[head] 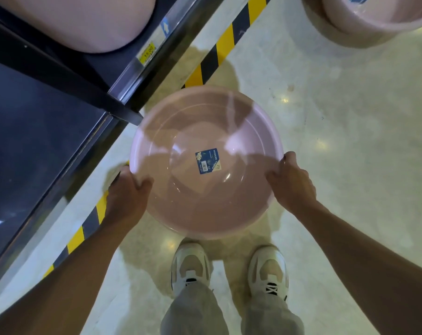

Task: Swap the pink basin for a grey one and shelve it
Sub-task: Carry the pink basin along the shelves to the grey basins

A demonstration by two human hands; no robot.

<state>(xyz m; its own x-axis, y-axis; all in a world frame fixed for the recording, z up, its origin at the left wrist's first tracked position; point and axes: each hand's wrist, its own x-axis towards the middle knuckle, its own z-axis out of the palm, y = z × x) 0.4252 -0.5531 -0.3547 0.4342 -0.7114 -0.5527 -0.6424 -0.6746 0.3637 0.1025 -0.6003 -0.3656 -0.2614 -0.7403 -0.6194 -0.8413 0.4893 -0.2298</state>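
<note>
A round pink basin (205, 204) with a blue label on its inner bottom hangs level above the floor in front of me. My left hand (126, 198) grips its near-left rim, thumb inside the bowl. My right hand (291, 183) grips the right rim, fingers curled over the edge. No grey basin is in view.
A dark shelf unit (43, 131) with a metal front edge and a yellow price tag runs along the left; a pink basin (84, 20) sits on it at top left. Black-and-yellow tape (219, 47) marks the floor beside it. More pink basins (374, 18) stand stacked top right. My shoes show below.
</note>
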